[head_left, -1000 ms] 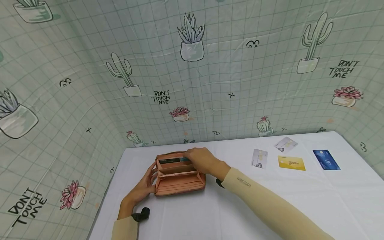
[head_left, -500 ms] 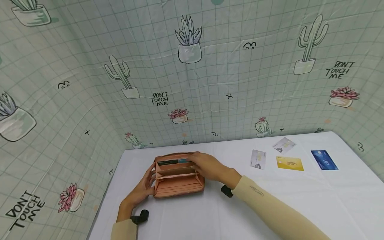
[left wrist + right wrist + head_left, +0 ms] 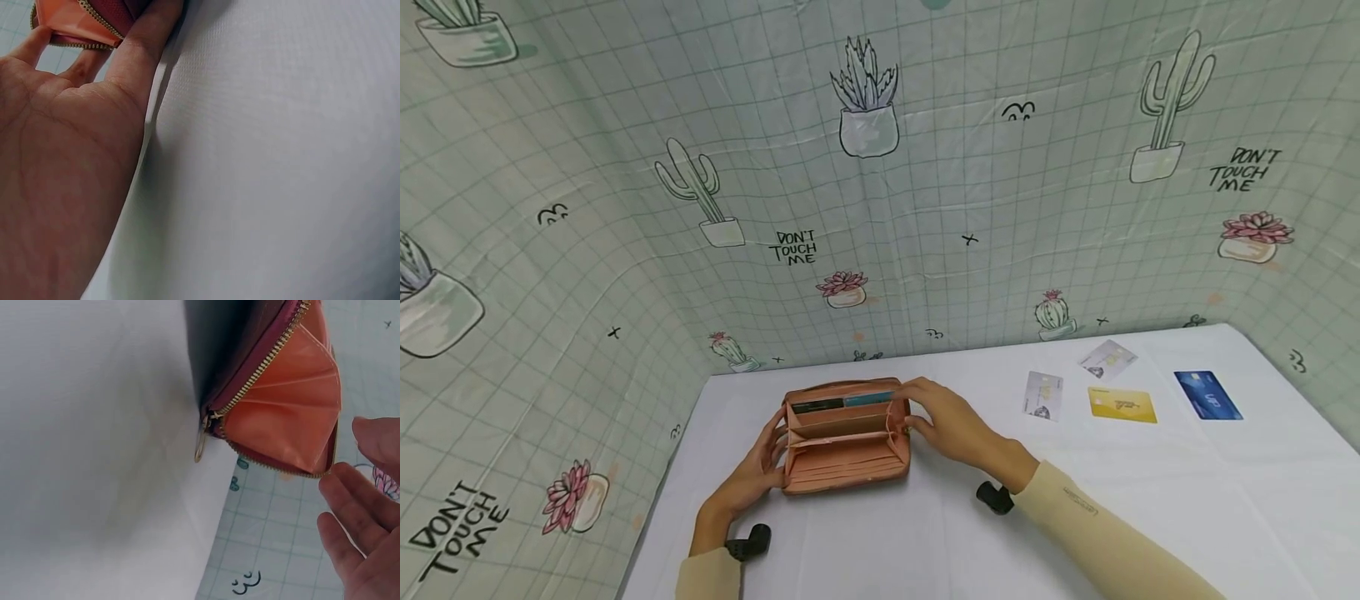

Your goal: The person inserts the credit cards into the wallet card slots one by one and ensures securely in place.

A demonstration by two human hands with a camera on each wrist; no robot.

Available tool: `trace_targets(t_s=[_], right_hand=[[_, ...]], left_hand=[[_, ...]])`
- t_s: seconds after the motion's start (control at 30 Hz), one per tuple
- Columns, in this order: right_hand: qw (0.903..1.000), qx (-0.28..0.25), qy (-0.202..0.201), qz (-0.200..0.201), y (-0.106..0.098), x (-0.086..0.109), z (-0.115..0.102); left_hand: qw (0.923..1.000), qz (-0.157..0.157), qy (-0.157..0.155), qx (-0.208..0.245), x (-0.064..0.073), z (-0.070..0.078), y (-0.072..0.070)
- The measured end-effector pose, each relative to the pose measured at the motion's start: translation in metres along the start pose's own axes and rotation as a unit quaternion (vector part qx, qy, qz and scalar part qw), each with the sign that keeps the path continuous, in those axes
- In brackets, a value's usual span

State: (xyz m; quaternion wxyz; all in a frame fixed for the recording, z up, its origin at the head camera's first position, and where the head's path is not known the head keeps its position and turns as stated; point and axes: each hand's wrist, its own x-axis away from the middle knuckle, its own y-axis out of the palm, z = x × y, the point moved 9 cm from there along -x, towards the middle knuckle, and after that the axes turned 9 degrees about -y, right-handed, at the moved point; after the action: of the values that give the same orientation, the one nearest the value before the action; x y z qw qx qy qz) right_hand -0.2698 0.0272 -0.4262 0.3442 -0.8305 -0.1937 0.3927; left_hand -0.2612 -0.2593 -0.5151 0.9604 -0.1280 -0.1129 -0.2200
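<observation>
An orange zip-around wallet (image 3: 842,479) stands unzipped on the white table, its compartments facing up. A dark card-like piece (image 3: 817,406) and a blue one (image 3: 867,400) show in its back compartment. My left hand (image 3: 751,477) holds the wallet's left end, thumb at the front corner and fingers spread along the side. At the right end is my right hand (image 3: 953,423), fingers by the back corner and thumb by the side. In the right wrist view, this hand (image 3: 369,534) has relaxed fingers, one fingertip right at the zipper edge, and a metal zipper pull (image 3: 200,442) hangs from the wallet.
To the right on the table (image 3: 880,550) lie two silver cards, one upright (image 3: 1042,397) and one slanted (image 3: 1108,360), a yellow card (image 3: 1122,406) and a blue card (image 3: 1208,395). A cactus-print cloth (image 3: 925,208) rises behind and at the sides.
My right hand has drawn back rightward from the wallet's back compartment to its right end, uncovering more of the blue piece. My left hand keeps its hold.
</observation>
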Motion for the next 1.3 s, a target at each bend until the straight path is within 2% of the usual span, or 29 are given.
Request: trace_targets(t_s=[0.37,0.57,0.73,0.87,1.0,1.17,1.3], right_hand=[[0.998,-0.011,0.056,0.026,-0.014,0.036,0.02],[0.9926,-0.052,0.108,0.02,-0.01,0.052,0.03],[0.9817,-0.111,0.153,0.025,-0.004,0.061,0.032],[0.9663,-0.165,0.196,0.028,0.005,0.067,0.033],[0.9427,-0.232,0.237,0.035,0.019,0.071,0.032],[0.8973,-0.329,0.287,0.067,0.033,0.072,0.029],[0.8617,-0.37,0.327,0.116,0.038,0.073,0.03]], left_hand=[[1.0,0.006,0.001,0.002,0.0,0.001,0.0],[0.9995,0.029,0.003,0.012,0.001,0.001,-0.001],[0.9986,0.045,0.005,0.027,0.001,0.003,0.001],[0.9971,0.063,0.006,0.042,-0.001,0.006,0.007],[0.9951,0.08,0.016,0.055,-0.004,0.011,0.015],[0.9923,0.11,0.018,0.054,-0.006,0.015,0.024],[0.9909,0.125,0.015,0.049,-0.007,0.019,0.032]])
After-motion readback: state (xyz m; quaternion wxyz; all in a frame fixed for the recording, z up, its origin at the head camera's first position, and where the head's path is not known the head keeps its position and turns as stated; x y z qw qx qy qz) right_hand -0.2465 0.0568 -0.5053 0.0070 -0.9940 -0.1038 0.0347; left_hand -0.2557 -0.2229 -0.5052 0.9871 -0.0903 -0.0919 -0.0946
